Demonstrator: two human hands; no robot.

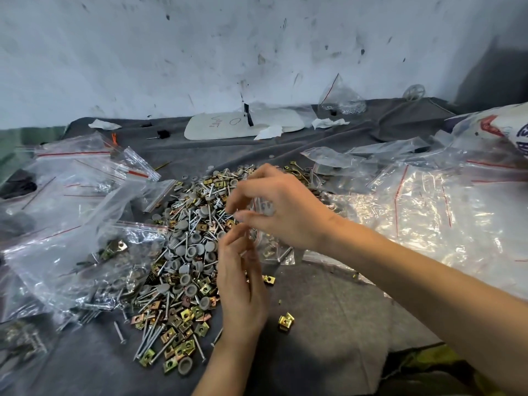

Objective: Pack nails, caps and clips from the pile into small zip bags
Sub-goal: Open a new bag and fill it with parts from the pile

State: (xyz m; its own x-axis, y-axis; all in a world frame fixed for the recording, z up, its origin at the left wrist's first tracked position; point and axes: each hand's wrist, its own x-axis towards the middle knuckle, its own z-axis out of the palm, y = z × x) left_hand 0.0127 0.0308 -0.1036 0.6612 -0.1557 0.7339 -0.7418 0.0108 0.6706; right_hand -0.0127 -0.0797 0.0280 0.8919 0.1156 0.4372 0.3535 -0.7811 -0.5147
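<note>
The far white board (243,122) shows a handwritten "O". Above the pile (183,252), left hand (243,284) and right hand (283,208) both pinch a small zip bag (275,248).

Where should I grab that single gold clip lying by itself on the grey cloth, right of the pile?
Come straight down and pinch the gold clip across its two outer side edges. It is a small folded piece lying apart from the pile on the grey cloth, nothing crowding it, so fingertips probably fit either side.
</note>
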